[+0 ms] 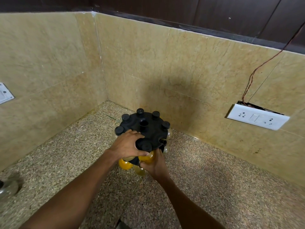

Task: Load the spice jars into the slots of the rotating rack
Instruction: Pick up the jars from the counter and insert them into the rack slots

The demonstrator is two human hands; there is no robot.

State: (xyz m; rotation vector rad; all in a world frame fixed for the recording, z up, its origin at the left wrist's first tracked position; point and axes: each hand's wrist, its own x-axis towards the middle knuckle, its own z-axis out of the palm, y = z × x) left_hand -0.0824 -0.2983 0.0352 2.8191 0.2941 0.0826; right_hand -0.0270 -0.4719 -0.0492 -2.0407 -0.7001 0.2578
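So, head view: round black plastic rack [149,129] stands on the speckled granite table [214,187], near the corner of beige marble-look wall tiles [189,66]. Black cylindrical jar caps [140,111] stick up through slots around its top disc; a hollow centre post sits in the middle. Left hand [127,145] is spread over the disc's near-left edge, fingers curled on it, gripping the rack. Right hand [154,164] is closed around a clear rounded jar with yellow contents [146,158] at the near lower tier, under one capped slot. Another yellow-filled jar [125,164] sits just left of it, a paler one below. Lower tier mostly hidden by disc and hands. White socket plate [257,116] on the right wall, loose reddish wires [267,63] running up from it. Second plate [5,93] and a glass object [8,187] are cut off at the left edge.
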